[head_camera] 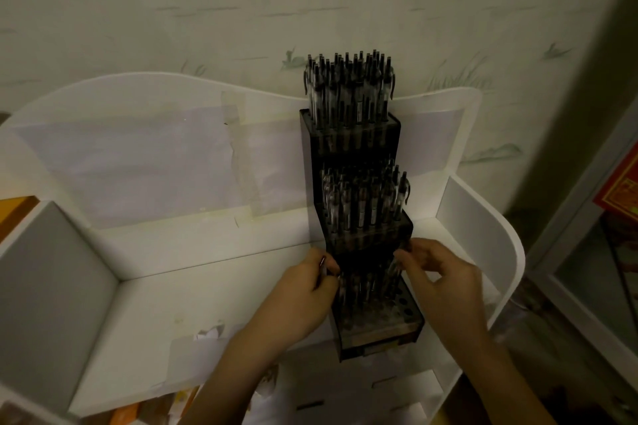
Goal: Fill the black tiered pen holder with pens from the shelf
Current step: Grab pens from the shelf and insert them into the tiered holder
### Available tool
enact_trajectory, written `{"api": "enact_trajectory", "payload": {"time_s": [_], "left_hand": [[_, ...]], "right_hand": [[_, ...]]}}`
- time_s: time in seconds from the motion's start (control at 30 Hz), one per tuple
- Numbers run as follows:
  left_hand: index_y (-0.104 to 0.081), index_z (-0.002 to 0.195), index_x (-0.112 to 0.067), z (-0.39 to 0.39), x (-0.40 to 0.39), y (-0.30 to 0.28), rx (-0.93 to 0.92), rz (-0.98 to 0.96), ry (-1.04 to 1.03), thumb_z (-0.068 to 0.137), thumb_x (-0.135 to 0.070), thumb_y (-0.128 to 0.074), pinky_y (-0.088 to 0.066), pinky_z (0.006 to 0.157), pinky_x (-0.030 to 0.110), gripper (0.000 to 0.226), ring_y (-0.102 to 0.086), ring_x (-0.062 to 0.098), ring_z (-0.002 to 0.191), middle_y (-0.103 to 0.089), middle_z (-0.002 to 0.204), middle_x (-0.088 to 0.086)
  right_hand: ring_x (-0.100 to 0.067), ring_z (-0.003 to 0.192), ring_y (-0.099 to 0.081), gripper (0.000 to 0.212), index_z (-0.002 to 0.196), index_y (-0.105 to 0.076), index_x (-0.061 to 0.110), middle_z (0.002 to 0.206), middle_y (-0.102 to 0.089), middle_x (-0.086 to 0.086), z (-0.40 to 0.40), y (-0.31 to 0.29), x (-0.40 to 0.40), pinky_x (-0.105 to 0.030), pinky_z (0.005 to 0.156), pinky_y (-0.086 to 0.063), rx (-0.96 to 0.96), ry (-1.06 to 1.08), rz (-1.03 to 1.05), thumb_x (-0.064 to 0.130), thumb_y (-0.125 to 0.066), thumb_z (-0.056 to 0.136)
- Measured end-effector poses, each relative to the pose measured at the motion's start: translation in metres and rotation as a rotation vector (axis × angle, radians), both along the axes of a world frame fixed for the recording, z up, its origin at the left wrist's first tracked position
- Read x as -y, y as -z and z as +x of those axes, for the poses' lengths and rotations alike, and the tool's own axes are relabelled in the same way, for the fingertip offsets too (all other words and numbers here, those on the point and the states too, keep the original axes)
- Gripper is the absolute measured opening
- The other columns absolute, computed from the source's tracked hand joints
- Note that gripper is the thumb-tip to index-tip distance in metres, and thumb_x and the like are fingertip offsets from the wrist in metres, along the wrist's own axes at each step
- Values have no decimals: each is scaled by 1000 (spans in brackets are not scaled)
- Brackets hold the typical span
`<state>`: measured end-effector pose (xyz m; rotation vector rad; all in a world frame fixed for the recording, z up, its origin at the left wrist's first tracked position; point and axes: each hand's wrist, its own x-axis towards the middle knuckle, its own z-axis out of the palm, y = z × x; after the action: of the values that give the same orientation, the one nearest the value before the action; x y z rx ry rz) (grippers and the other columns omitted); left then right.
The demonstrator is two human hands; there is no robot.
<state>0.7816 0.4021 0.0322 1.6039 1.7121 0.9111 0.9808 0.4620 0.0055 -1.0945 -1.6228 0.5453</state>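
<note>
Head view, pen holder: the black tiered pen holder [359, 217] is standing on the white shelf [207, 286], toward its right end, its back against the shelf's rear panel.
Head view, top tier: a dense bunch of upright pens [347, 86] is filling it, their caps rising above the rear panel.
Head view, middle tier: it is packed with more upright pens [364, 203].
Head view, bottom tier: pens are standing in the rear and left holes; several round holes [402, 305] at the front right are showing open.
Head view, left hand: the left hand [303, 293] is sitting at the left edge of the bottom tier, fingers curled and pinching a pen [321, 267] whose end is poking up past the fingertips.
Head view, right hand: the right hand [438, 276] is reaching in at the right edge of the bottom tier, fingers bent toward the pens there; whether it is gripping one I cannot tell.
Head view, surroundings: pale paper sheets [145, 162] are taped across the rear panel, and a wall with faint green wallpaper [207, 10] is rising behind the shelf.
</note>
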Motion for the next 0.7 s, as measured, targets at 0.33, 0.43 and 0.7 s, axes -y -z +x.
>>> {"api": "enact_trajectory", "payload": {"time_s": [0.33, 0.43, 0.7], "left_hand": [[-36, 109, -23, -3, 5, 1, -100, -18, 3, 100, -7, -36, -39, 52, 15, 19, -46, 1, 54, -58, 82, 9], [-39, 106, -27, -4, 5, -1, -115, -3, 11, 100, -5, -35, -42, 61, 12, 23, -52, 7, 70, -61, 97, 9], [-51, 119, -31, -4, 1, 7, -152, 85, 24, 98, -6, -43, -39, 67, 5, 34, -51, 3, 79, -46, 103, -8]], "right_hand": [[2, 80, -62, 15, 98, -72, 13, 77, -68, 8, -14, 17, -10, 2, 68, -42, 127, -29, 81, 15, -74, 83], [-3, 79, -61, 14, 96, -73, 12, 77, -69, 5, -14, 22, -13, 3, 69, -42, 169, -15, 108, 15, -75, 82], [-5, 70, -66, 14, 99, -69, 19, 79, -71, 7, -11, 62, -14, -25, 67, -59, 268, -59, -115, 27, -70, 87]]}}
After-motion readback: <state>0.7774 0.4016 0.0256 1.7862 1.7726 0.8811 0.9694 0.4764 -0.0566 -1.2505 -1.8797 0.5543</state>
